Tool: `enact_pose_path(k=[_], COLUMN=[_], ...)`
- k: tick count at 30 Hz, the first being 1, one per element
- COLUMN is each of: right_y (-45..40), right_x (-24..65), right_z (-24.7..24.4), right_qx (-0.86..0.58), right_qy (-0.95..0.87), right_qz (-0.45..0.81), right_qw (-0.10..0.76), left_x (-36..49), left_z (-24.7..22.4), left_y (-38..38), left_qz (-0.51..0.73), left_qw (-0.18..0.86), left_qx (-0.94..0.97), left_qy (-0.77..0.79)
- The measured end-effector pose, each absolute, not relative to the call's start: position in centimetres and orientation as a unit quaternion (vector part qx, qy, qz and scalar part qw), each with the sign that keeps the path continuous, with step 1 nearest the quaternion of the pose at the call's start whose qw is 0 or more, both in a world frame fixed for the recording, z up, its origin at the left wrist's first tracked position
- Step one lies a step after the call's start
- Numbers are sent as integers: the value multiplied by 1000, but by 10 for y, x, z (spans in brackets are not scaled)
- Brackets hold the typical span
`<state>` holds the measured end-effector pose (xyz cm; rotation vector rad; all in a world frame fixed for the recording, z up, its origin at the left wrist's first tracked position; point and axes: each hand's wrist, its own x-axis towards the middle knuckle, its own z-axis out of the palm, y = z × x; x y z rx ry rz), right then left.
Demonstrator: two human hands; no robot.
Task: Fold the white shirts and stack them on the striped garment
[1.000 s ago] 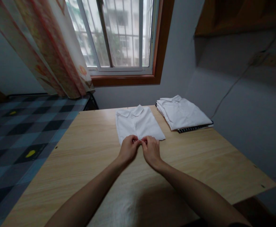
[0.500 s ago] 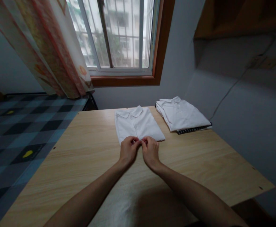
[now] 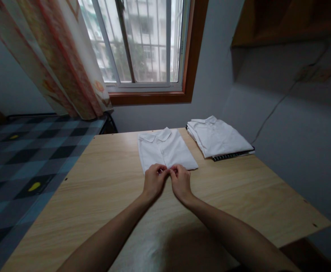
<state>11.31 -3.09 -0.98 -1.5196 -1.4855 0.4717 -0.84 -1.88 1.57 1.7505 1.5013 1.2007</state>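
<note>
A white collared shirt [image 3: 165, 149], folded into a rough rectangle, lies on the wooden table [image 3: 103, 196] with its collar toward the window. At its near edge my left hand [image 3: 154, 179] is closed, thumb and fingers pinching the cloth. My right hand [image 3: 180, 181] pinches the same edge just beside it, and the two thumbs nearly meet at the shirt's middle front. Both hands cover part of that near edge. To the right lies a stack of folded white shirts [image 3: 220, 138], apart from my hands.
Under the stack a black-and-white striped item [image 3: 233, 155] sticks out. Left of the table is a bed with a checked sheet [image 3: 40, 158]. A curtain [image 3: 69, 56] hangs beside the window [image 3: 142, 45]. A cable [image 3: 273, 109] runs down the right wall below a wooden shelf [image 3: 284, 30].
Both hands stay at the shirt's near edge with hardly any movement. The whole view has shifted very slightly.
</note>
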Motion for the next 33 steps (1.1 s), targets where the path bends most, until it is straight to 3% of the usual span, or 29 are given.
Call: enact_pose_path(k=[23, 33], right_y=[-30, -29], right_x=[112, 113], right_z=[-12, -15], right_qx=[-629, -614], right_qy=[-610, -592], right_qz=[179, 228], right_qw=[449, 469], left_x=[-9, -8], left_z=[14, 14], left_y=[-17, -20], left_qz=[444, 436], left_qw=[272, 248], left_qx=[647, 661], left_qy=[558, 558])
